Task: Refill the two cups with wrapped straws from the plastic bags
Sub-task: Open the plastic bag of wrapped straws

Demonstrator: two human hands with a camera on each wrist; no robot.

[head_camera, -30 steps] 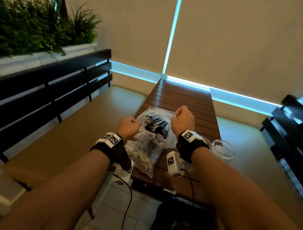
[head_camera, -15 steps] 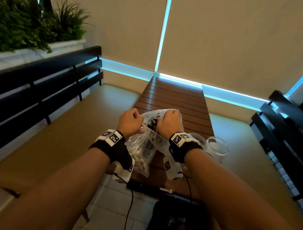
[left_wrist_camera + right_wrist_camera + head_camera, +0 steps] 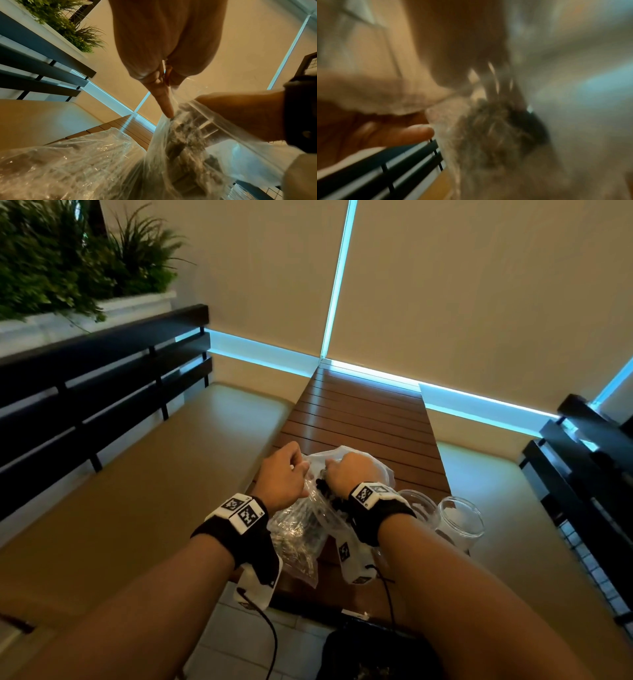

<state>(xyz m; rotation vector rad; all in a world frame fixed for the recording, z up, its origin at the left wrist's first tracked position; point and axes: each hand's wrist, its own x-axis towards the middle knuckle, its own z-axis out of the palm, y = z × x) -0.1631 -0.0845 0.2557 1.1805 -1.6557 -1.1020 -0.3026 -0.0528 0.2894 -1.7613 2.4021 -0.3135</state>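
Note:
A clear plastic bag (image 3: pixel 378 470) of dark wrapped straws (image 3: pixel 321 487) stands at the near end of the wooden slatted table (image 3: pixel 359 412). My left hand (image 3: pixel 284 477) pinches the left edge of the bag's mouth, with one finger (image 3: pixel 165 102) laid along the plastic. My right hand (image 3: pixel 344 474) is inside the mouth, fingers curled down onto the straw ends (image 3: pixel 180 135), and plastic drapes over its wrist. A second bag (image 3: pixel 294 539) lies flat under my left wrist. Two clear cups (image 3: pixel 420 505) (image 3: pixel 462 518) stand just right of my right wrist. The right wrist view is blurred.
Padded benches (image 3: pixel 154 474) with dark slatted backs (image 3: pixel 102 392) flank the table on both sides. A planter with green plants (image 3: pixel 68 261) sits behind the left bench. A dark bag (image 3: pixel 370 652) lies on the tiled floor below the table's near edge.
My right hand let go of the bag's right rim, moved left and went down into the bag's mouth. The left hand kept its pinch on the left edge.

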